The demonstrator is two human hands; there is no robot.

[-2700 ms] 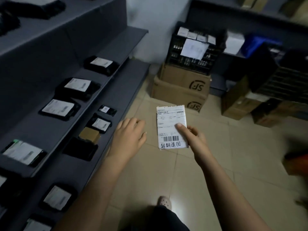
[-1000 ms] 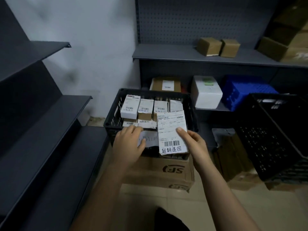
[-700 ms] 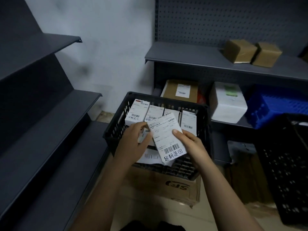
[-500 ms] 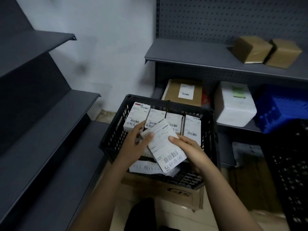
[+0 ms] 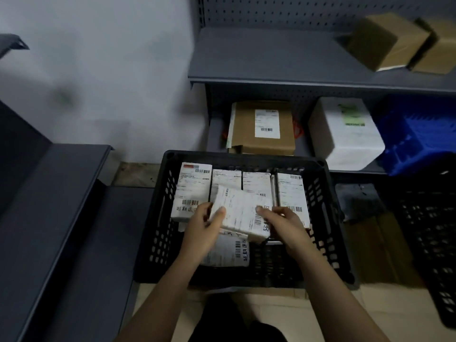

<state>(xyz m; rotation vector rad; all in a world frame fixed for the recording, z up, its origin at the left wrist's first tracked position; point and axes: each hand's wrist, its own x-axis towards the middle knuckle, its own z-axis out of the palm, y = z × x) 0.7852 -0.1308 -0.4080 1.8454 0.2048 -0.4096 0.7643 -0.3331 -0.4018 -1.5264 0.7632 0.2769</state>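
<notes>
I hold a small white labelled cardboard parcel [image 5: 243,212] tilted over the black perforated plastic crate [image 5: 158,218]: my left hand [image 5: 204,227] pinches its left end, my right hand [image 5: 280,224] grips its right end, fingers curled. It sits just above the row of white labelled boxes [image 5: 193,191] standing inside.
</notes>
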